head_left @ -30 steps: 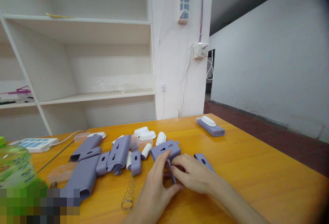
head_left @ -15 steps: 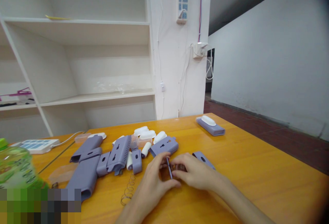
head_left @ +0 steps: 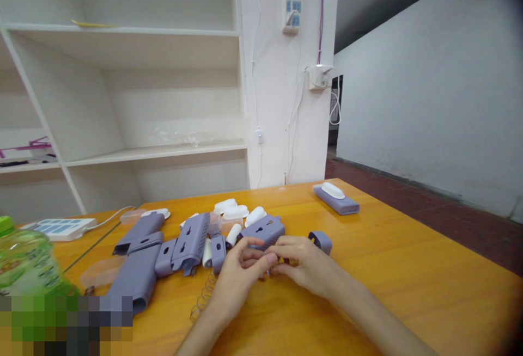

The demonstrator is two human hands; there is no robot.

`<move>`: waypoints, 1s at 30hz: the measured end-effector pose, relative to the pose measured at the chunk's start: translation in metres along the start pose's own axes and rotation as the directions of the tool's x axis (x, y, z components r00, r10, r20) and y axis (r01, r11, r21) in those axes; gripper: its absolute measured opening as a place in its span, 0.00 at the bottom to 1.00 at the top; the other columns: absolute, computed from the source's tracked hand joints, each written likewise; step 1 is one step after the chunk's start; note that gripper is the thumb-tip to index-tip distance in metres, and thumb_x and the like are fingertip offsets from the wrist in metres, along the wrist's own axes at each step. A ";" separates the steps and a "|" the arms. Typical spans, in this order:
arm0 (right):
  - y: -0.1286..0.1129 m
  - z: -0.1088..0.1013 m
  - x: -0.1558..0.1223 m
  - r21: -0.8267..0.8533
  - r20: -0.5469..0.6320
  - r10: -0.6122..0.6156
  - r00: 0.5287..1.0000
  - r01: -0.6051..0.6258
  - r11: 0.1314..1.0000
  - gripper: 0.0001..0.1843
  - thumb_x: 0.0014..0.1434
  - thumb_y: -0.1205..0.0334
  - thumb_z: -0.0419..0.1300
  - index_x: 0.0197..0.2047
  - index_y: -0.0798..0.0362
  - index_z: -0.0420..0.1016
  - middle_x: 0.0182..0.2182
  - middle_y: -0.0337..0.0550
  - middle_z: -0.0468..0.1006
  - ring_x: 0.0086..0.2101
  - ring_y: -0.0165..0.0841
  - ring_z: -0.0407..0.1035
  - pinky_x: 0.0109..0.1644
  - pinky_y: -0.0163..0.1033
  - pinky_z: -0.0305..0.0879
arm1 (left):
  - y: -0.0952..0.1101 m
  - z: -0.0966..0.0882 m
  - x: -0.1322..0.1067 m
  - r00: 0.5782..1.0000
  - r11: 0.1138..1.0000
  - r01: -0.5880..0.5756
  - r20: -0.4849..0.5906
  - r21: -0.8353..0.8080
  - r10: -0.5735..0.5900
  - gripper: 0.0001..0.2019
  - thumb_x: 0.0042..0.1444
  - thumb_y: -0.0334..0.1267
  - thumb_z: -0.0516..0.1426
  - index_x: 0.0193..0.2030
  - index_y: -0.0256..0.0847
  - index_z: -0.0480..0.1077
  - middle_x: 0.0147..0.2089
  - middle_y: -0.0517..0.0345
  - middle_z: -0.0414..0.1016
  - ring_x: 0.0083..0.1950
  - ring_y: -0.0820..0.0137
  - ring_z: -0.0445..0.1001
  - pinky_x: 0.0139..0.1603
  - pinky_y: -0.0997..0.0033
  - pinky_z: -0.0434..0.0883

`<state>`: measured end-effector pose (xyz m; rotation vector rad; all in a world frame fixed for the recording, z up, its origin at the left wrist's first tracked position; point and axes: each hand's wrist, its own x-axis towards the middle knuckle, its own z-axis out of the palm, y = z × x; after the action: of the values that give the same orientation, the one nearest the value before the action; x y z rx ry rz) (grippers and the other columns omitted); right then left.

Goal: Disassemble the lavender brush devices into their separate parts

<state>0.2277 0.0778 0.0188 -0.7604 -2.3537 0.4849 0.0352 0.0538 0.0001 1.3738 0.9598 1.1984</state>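
Both of my hands meet over the front middle of the table. My left hand (head_left: 243, 269) is closed, its thumb and fingertips pinched on a thin purple plastic piece (head_left: 268, 272) that is almost wholly hidden. From the other side, the fingertips of my right hand (head_left: 304, 264) close on the same spot. Just behind my right hand shows a purple end cap (head_left: 322, 241) with a dark opening; I cannot tell whether the hand touches it. Beyond my fingers lies a purple slotted casing (head_left: 263, 229). A thin wire spring (head_left: 200, 299) rests by my left forearm.
Several purple casings, such as a long one (head_left: 134, 277), crowd the left, with white oval caps (head_left: 235, 212) and white cylinders (head_left: 233, 234). A green bottle (head_left: 28, 263) and a power strip (head_left: 67, 228) are further left. A casing with a white cap (head_left: 335, 198) lies back right.
My fingers have closed in around the thin purple piece, which now barely shows. The purple end cap behind my right hand appears turned, its opening visible. The view has shifted slightly.
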 end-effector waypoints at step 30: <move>-0.009 -0.005 -0.009 -0.121 0.000 0.016 1.000 -0.016 0.993 0.22 0.60 0.65 0.61 0.57 0.49 0.75 0.49 0.47 0.80 0.49 0.41 0.73 0.57 0.44 0.66 | 0.014 0.008 -0.032 0.999 0.415 -0.004 -0.016 0.910 0.046 0.14 0.55 0.34 0.57 0.48 0.40 0.73 0.50 0.44 0.78 0.53 0.50 0.75 0.55 0.51 0.69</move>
<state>0.2330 0.0658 0.0231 -0.8347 -2.3968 0.3521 0.0361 0.0193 0.0090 2.2221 1.7856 0.6538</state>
